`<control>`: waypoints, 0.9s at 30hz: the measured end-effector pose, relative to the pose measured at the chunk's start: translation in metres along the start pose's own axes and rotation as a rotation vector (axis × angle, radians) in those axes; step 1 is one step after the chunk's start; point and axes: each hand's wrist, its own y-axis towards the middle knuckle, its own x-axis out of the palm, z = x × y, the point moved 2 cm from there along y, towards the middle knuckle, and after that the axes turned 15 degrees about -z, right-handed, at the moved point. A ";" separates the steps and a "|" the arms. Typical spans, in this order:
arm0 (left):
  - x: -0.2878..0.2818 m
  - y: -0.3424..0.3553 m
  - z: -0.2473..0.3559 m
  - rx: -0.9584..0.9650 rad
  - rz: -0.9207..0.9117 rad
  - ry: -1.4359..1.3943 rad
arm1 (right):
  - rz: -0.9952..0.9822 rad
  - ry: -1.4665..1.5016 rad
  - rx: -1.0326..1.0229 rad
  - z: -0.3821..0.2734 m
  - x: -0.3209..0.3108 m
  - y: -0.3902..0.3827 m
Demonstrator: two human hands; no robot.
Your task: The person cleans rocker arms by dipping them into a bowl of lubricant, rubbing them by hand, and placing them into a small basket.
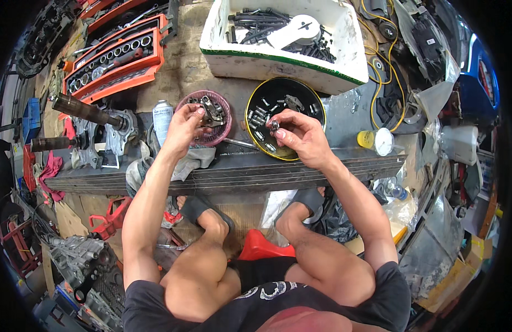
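Observation:
My left hand is closed over the left side of a pink mesh basket, pinching a small dark metal part by its fingertips. Similar metal pieces lie in the basket just beyond, so the held part's outline is hard to separate from them. Over the right half of a black bowl with a yellow rim, my right hand pinches a small shiny metal cylinder between thumb and fingers. Several similar cylinders lie loose in the bowl, along with a larger dark metal piece.
Behind the bowl stands a white foam box of bolts. An orange socket tray lies at far left, near metal shafts and a spray can. A grey rag hangs over the bench edge. At right are a yellow-and-white cup and a yellow cable.

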 end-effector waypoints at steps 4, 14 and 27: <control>0.006 -0.006 0.012 -0.048 0.003 -0.341 | -0.056 -0.062 -0.088 -0.001 0.001 0.001; 0.045 -0.027 0.054 0.117 -0.367 -0.402 | -0.010 -0.047 -0.125 -0.017 0.009 -0.002; 0.066 -0.042 0.077 0.158 -0.515 -0.539 | 0.014 -0.136 -0.195 -0.026 0.011 0.001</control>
